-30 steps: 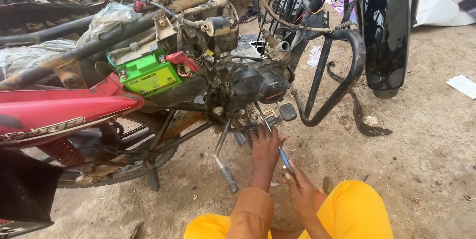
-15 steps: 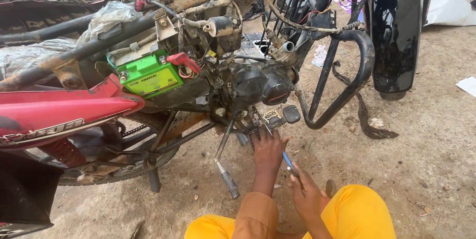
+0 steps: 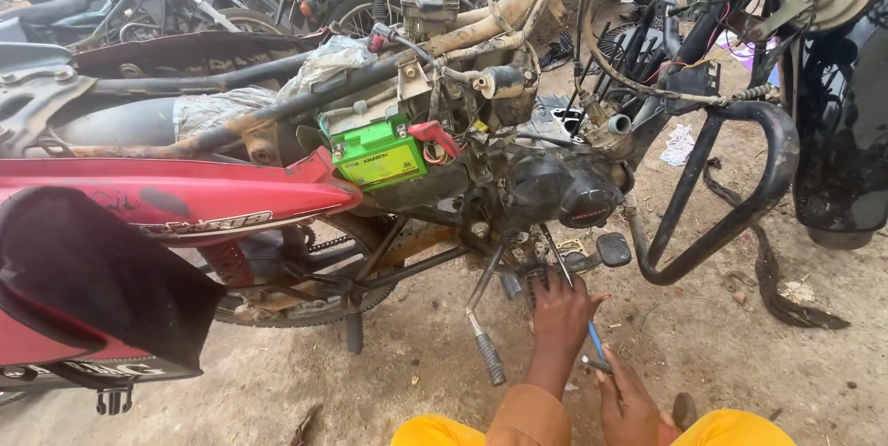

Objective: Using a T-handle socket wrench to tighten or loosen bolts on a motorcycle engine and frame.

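Observation:
A stripped red motorcycle (image 3: 185, 196) stands in front of me, with its dark engine (image 3: 555, 192) exposed. My left hand (image 3: 560, 312) reaches up under the engine and rests against the footrest area, fingers spread along a long screwdriver (image 3: 573, 293) with a blue handle. My right hand (image 3: 627, 400) is lower and grips the screwdriver's blue handle end. The screwdriver's metal shaft points up toward the engine's underside. A green battery (image 3: 379, 157) sits in the frame above the engine.
A black crash guard bar (image 3: 740, 205) curves to the right of the engine. The kick lever (image 3: 483, 326) hangs down left of my hands. A black front mudguard (image 3: 846, 131) stands at the far right. More motorcycles are parked behind. The ground is bare dirt.
The view has shifted slightly; my hands stay on the screwdriver under the engine, with the left hand pressed a little closer to the footrest.

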